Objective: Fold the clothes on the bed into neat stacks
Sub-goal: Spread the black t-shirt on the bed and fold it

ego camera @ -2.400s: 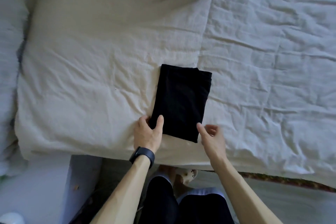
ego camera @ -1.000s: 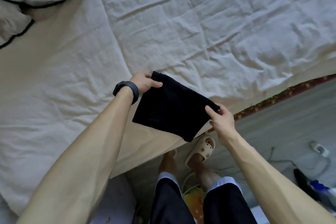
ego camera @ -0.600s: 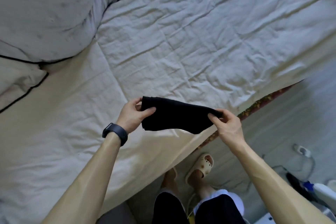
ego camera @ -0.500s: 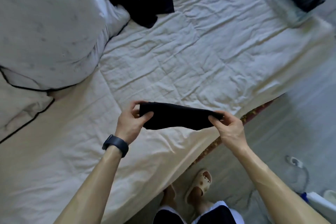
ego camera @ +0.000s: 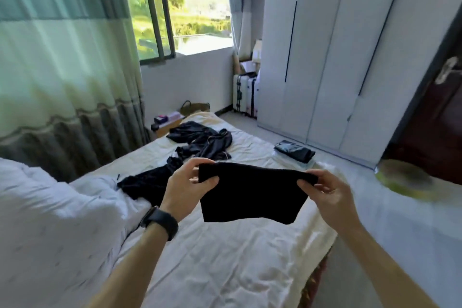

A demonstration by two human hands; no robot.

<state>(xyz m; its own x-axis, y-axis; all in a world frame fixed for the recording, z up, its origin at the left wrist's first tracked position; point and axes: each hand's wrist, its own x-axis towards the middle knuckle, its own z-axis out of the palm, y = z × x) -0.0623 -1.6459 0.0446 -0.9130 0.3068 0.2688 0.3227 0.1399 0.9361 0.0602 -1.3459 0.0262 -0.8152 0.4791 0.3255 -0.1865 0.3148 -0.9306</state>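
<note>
Left hand (ego camera: 186,189) and right hand (ego camera: 325,190) each pinch a top corner of my folded black garment (ego camera: 250,197), thumbs in front. It hangs clear above the bed (ego camera: 225,270). I hold it at two corners so the folds stay flat. Probable destination: the folded stack (ego camera: 295,154) at the bed's far right edge. Loose dark clothes (ego camera: 202,142) beyond are not yet folded.

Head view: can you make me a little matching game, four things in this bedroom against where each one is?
Things:
1 black cloth
2 loose clothes
3 folded stack
4 suitcases

Places:
A on the floor beside the wardrobe
B held up by the left hand and right hand
C heaped on the far half of the bed
D at the bed edge nearest the wardrobe

Pairs: 1-B, 2-C, 3-D, 4-A
</note>
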